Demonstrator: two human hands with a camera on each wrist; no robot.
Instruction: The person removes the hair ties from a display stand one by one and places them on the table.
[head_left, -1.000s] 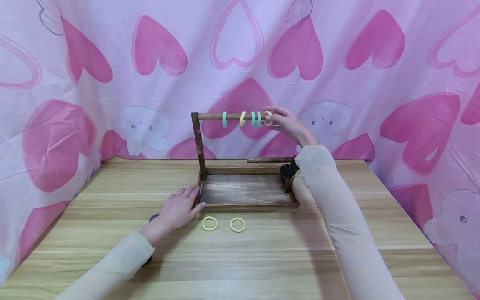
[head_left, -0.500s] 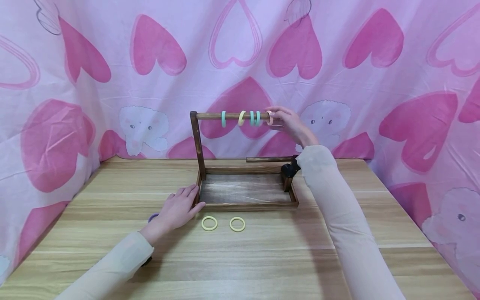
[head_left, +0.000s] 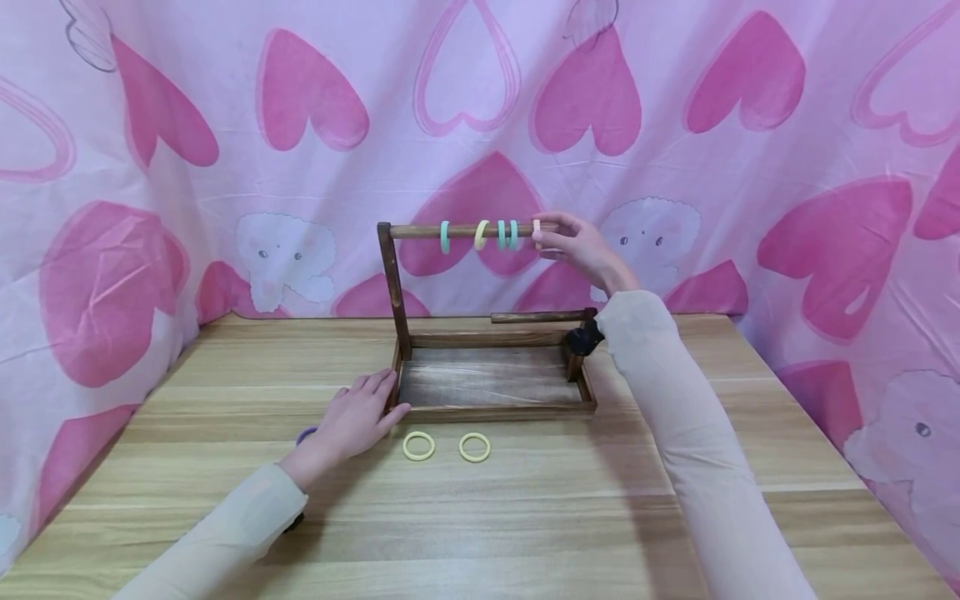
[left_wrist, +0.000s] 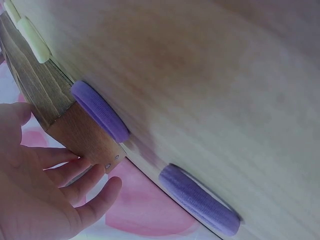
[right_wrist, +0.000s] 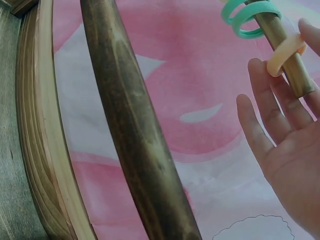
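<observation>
My right hand (head_left: 581,250) pinches a peach hair tie (right_wrist: 286,54) between thumb and fingers. The hair tie encircles the upper rod (head_left: 420,232) of a wooden rack, near its free right end. Farther left on that rod hang a yellow hair tie (head_left: 481,235) and several teal ones, two of them close by the peach one (right_wrist: 256,20). My left hand (head_left: 357,417) rests at the left end of the rack's tray base (head_left: 495,411), fingers extended and touching its side. Two purple hair ties (left_wrist: 100,111) (left_wrist: 199,199) lie on the table near that hand; the head view mostly hides them.
Two yellow hair ties (head_left: 418,446) (head_left: 474,447) lie flat on the wooden table (head_left: 525,517) in front of the rack. A lower rod (head_left: 536,317) sticks out leftward from a short right post, under my right forearm. A pink heart-patterned cloth (head_left: 315,192) stands behind.
The peach hair tie has shifted slightly right along the rod, away from the teal pair, and turned edge-on to the head view. My left hand keeps its place on the rack.
</observation>
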